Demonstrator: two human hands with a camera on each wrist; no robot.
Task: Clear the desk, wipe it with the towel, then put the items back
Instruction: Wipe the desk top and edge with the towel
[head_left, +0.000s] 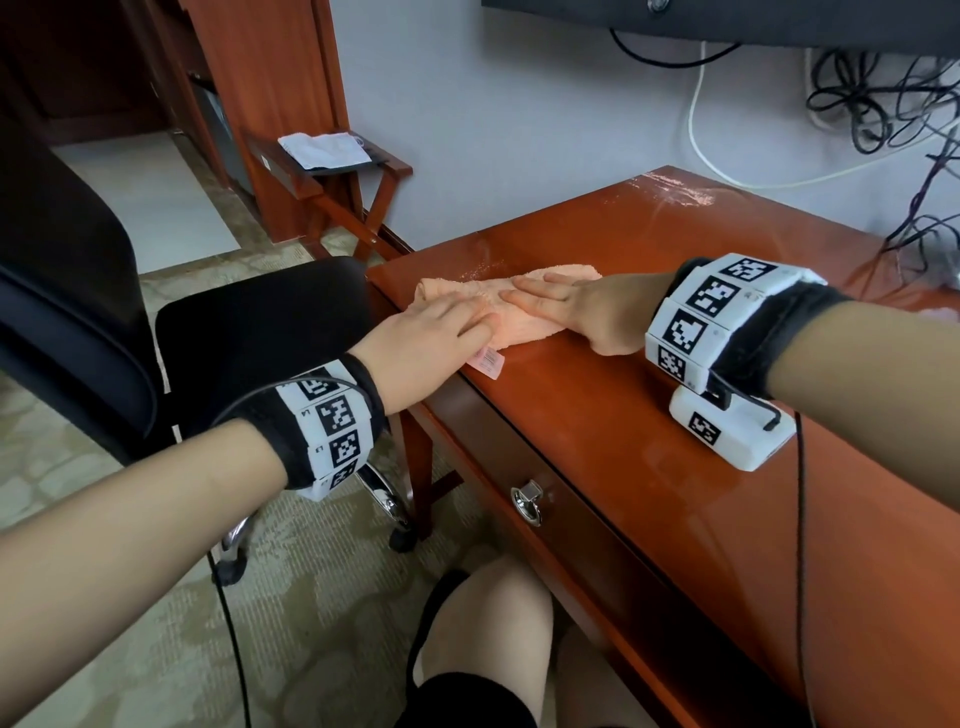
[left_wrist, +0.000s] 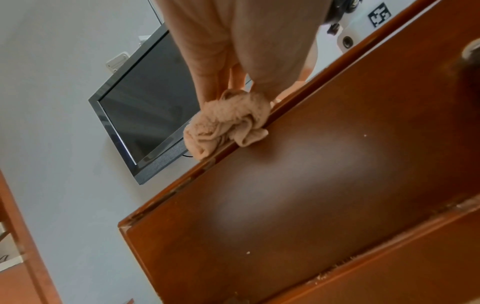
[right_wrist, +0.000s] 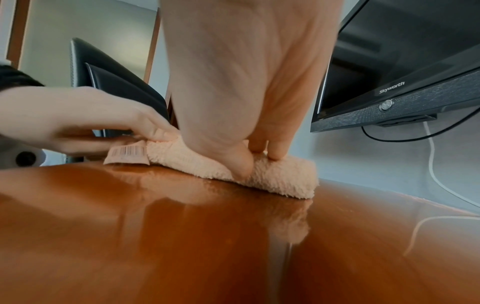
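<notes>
the peach terry towel (head_left: 511, 306) lay bunched on the glossy reddish-brown desk (head_left: 649, 415), at the desk's near-left corner, with one end spilling a little over the desk's edge, as the left wrist view showed (left_wrist: 226, 121). a pink barcode label (head_left: 487, 360) stuck out from the towel's near end, flat on the desk top.

the left hand (head_left: 421, 338) rested palm down on the towel's left part, fingers straight and close together, pressing the cloth to the desk rather than curling round it. the right hand (head_left: 566, 306) lay flat on the towel's right part, fingers spread slightly and extended across the cloth toward the left hand; in the right wrist view its fingertips (right_wrist: 275, 152) and thumb pushed down into the pile. the two hands nearly met over the towel's middle.

the desk top beyond the towel showed a shiny streaked sheen toward the wall. a drawer with a metal ring pull (head_left: 527, 501) sat in the desk's front, below the towel. a black office chair (head_left: 93, 322) stood just left of the desk. a dark skyworth television (right_wrist: 405, 67) hung on the wall above the desk, and a tangle of black cables (head_left: 893, 104) with one white cable (head_left: 698, 130) hung behind the desk's far edge. a wooden folding rack (head_left: 332, 166) carrying a white cloth stood by the wall, left of the desk.
</notes>
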